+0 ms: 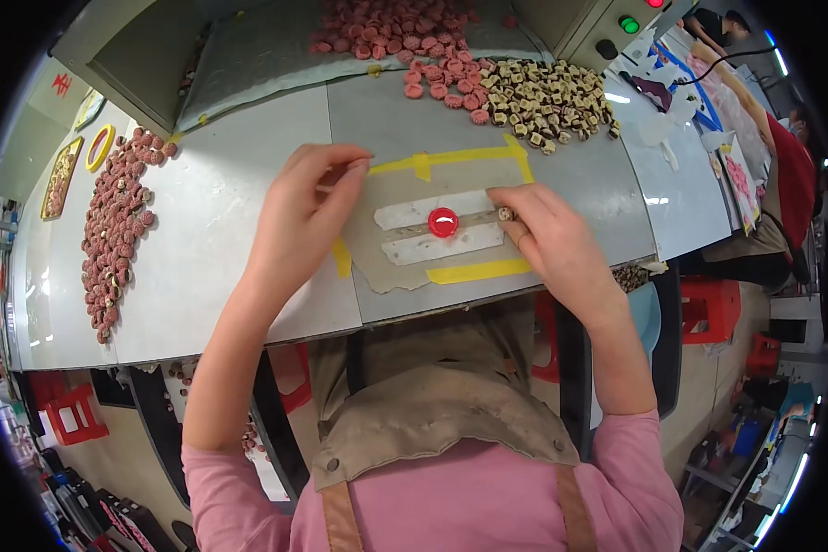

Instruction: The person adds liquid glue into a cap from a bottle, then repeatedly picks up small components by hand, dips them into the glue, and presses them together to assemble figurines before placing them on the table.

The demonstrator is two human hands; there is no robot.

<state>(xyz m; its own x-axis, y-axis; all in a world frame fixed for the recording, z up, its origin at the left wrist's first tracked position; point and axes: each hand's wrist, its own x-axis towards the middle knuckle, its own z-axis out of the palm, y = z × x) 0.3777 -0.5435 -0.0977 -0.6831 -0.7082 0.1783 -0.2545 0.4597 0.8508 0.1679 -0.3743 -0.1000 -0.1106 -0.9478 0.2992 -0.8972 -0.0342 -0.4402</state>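
- Head view shows the red cap (442, 222) sitting in the middle of the brown cardboard pad (368, 262), between two white strips that run left to right, on the table (230, 230).
- Your right hand (557, 244) is the nearer one: the cap lies just to its left, close to the fingertips but apart from them.
- That grip is pinched on a small tan-and-dark piece (504, 213), held between thumb and forefinger at the right end of the upper white strip.
- Your left hand (308, 216) rests at the pad's left edge, well left of the cap, fingers curled loosely; whether it grasps anything, you cannot tell from here.
- A heap of like tan pieces (547, 97) and a heap of pink caps (405, 32) lie beyond the pad.
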